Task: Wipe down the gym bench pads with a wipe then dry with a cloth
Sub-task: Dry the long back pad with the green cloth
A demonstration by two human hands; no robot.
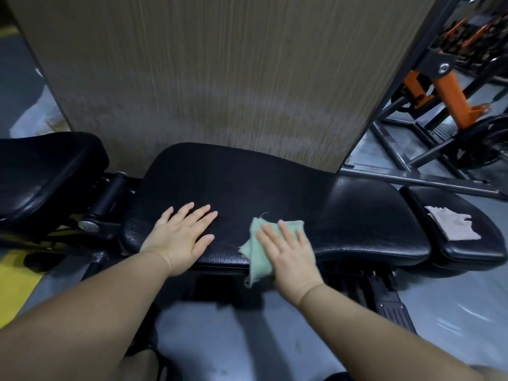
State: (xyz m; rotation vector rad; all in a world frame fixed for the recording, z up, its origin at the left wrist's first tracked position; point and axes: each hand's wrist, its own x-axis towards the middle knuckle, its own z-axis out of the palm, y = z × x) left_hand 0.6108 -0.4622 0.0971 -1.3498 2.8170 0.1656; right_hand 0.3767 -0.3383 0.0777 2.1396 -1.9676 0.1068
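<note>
Both lie flat on the long pad (pixel 247 182): left hand (pixel 180 237) braces, right hand (pixel 288 251) presses the green cloth (pixel 257 254); better to overlap strokes.

Place was a gym. A long black padded bench (pixel 275 185) with cracked, worn upholstery ran across the view. A second black pad (pixel 41 166) tilted up past a steel pivot (pixel 108 193) at its left end, and a smaller pad (pixel 472 251) sat just beside its right end. Behind, at right, an orange-and-black machine arm (pixel 450 97) stood on a frame of dark steel tubes (pixel 412 149), with what looked like a round black weight plate (pixel 490 144) near its foot. The floor (pixel 453 312) was smooth grey, with a yellow painted patch (pixel 13 284) at left. A tall wood-grain panel (pixel 220 64) rose directly behind the bench.
</note>
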